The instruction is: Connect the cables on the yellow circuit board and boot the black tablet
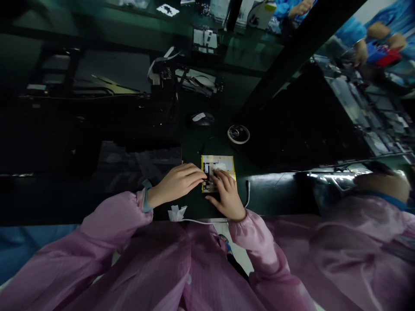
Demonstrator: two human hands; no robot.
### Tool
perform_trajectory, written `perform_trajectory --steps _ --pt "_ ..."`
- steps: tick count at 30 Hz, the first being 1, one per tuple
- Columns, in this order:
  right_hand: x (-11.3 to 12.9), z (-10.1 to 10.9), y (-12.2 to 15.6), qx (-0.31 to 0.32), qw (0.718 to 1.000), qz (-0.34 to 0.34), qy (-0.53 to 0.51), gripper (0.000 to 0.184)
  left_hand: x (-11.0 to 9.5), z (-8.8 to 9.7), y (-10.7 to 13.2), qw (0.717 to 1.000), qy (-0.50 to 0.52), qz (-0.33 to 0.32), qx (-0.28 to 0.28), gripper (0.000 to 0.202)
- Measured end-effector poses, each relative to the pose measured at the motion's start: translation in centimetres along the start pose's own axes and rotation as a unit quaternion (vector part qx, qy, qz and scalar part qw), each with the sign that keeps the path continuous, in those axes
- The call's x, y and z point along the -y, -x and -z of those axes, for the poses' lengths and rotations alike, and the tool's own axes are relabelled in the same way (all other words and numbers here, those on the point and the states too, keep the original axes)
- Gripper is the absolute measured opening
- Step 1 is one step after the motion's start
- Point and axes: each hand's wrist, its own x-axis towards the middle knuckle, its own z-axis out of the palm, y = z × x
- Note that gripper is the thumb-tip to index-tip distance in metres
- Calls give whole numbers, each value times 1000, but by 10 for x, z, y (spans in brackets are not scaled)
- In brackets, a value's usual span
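A flat, pale electronic panel (228, 162) with yellow edges and dark parts on its left side lies on the dark bench in front of me. My left hand (183, 182) reaches to its left edge, fingers together and tips pinched over the dark parts. Anything in that pinch is too small to make out. My right hand (228, 196) rests on the panel's lower right, its fingers bent down onto the surface and its thumb spread to the side. Both hands cover much of the panel's lower part.
Behind the panel are a black mouse (202, 119) and a round roll (238, 134). Crumpled white tape (177, 213) and a white cable (248, 194) lie near the front edge. Device parts (197, 82) lie farther back. A co-worker's pink sleeve (366, 233) is at right.
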Motion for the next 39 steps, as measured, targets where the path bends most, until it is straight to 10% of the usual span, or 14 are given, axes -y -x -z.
perform_trajectory --steps 13,26,31,35,39 --pt "-11 -7 -12 -8 999 -37 37 51 -5 0 -8 999 18 16 -46 22" --pt "39 18 -23 -83 971 -62 -217 9 -8 -3 -2 995 -99 -4 -13 23" --pt "-1 29 -31 -42 981 -72 -178 12 -12 -2 -1 998 -62 -19 -12 21" --pt "-52 42 -44 -125 953 -266 70 17 -9 3 0 1000 2 17 -23 20" --pt "-70 52 -47 -113 928 -355 -3 13 -7 13 3 991 123 48 -26 23"
